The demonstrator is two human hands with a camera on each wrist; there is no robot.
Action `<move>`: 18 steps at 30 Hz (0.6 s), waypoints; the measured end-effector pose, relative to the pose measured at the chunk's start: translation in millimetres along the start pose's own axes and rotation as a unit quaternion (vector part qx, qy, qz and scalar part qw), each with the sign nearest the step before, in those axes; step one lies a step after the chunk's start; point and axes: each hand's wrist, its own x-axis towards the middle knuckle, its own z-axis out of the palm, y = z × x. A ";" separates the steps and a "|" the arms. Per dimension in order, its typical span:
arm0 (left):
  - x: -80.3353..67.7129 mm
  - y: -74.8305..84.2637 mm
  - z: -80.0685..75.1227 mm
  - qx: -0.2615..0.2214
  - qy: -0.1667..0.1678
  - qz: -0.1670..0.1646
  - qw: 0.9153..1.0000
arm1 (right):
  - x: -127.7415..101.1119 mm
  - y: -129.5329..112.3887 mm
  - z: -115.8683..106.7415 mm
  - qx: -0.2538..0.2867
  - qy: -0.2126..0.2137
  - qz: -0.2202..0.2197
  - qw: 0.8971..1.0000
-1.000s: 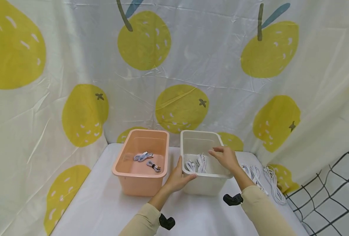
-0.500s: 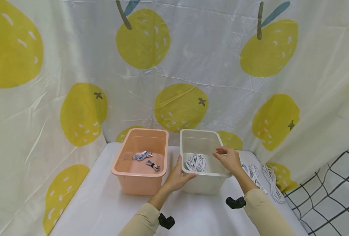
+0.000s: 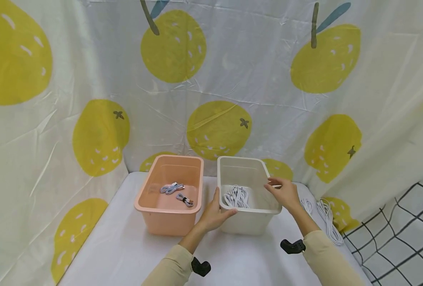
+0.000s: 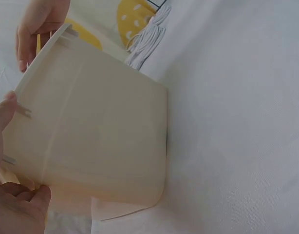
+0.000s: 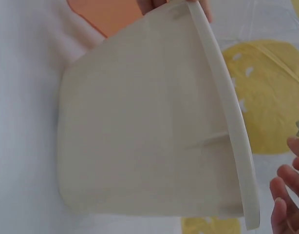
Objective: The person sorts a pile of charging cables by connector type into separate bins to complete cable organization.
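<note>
No text, label, brand, number or sign can be read in any of the views. The curtain [image 3: 233, 79] carries only a pattern of yellow fruits, and the white bin [image 3: 248, 216] and the pink bin [image 3: 165, 222] are plain.

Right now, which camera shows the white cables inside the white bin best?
The head view: it looks down into the white bin, showing the white cables on its floor beside the left hand. Both wrist views show only the bin's outer wall, so those cables are hidden.
</note>
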 end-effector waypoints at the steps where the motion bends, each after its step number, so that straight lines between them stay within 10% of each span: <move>1: -0.3 0.2 0.0 0.001 0.000 -0.002 1.000 | -1.1 2.4 -2.4 0.000 0.003 0.003 1.000; 18: 0.3 -0.7 1.6 -0.010 0.006 0.013 1.000 | -28.2 58.6 -47.3 -0.038 0.027 0.046 0.998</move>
